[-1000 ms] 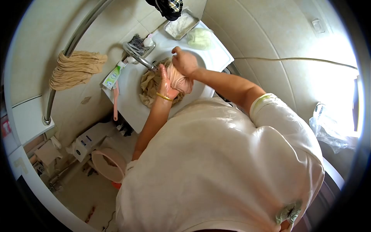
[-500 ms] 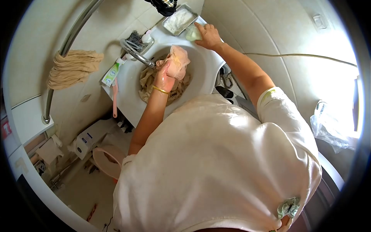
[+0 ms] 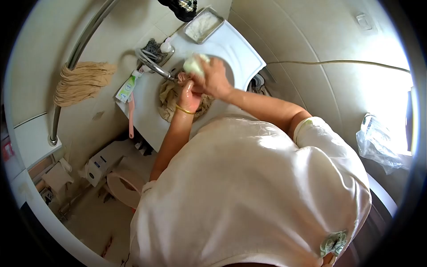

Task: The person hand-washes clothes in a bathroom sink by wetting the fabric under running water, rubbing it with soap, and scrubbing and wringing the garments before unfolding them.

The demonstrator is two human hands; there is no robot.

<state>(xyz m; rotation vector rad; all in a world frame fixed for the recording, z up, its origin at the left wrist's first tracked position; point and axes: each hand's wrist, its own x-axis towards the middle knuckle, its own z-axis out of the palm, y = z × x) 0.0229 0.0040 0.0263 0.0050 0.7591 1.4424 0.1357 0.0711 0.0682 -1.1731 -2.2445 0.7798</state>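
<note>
My left hand (image 3: 189,99), with a gold bangle at the wrist, is closed on a thin pink cloth (image 3: 183,78) above the sink (image 3: 244,55). Over the same cloth, my right hand (image 3: 216,79) grips a pale green bar of soap (image 3: 195,65), slightly blurred. Most of the pink cloth is hidden by the hands. Below them, wet beige cloths (image 3: 168,99) lie bunched in the basin. The chrome faucet (image 3: 154,66) reaches in just left of my hands.
A metal tray (image 3: 204,26) of white powder stands on the sink's back corner. At the left edge are a green-and-white tube (image 3: 128,86) and a pink-handled brush (image 3: 131,118). Beige cloth (image 3: 84,83) hangs on a rail; a pink bucket (image 3: 124,187) stands below.
My right hand has lifted the soap from the sink's back right corner and brought it left over the pink cloth. My left hand stays above the basin, with the cloth now mostly covered.
</note>
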